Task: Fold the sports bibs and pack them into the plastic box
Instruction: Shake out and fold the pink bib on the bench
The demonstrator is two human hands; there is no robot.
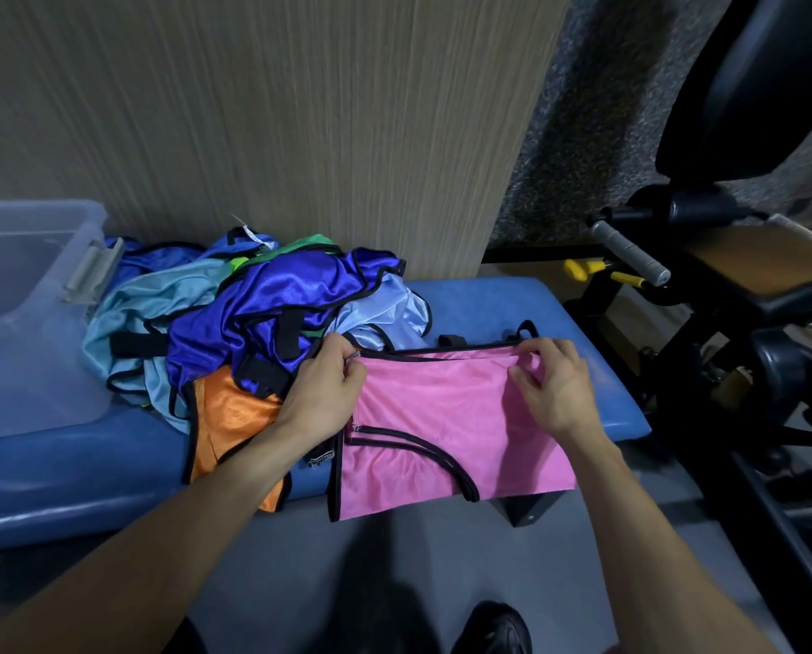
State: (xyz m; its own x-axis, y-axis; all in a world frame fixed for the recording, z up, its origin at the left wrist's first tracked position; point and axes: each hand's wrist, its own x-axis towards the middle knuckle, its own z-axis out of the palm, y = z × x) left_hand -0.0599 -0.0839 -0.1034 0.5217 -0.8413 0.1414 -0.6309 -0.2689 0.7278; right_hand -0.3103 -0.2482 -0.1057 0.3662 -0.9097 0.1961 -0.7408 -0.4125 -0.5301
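A pink bib (441,417) with black trim lies spread on the blue padded bench (489,299), its lower edge hanging over the front. My left hand (328,384) pinches its top left corner. My right hand (552,384) grips its top right edge. To the left sits a heap of bibs (262,313) in dark blue, light blue and green, with an orange bib (234,417) at the front. The clear plastic box (21,313) stands at the bench's left end, and looks empty.
A wood-grain wall panel (300,110) rises behind the bench. Black gym equipment (725,299) with a grey handle and yellow knobs stands close on the right. Grey floor and my dark shoe (493,630) lie below the bench front.
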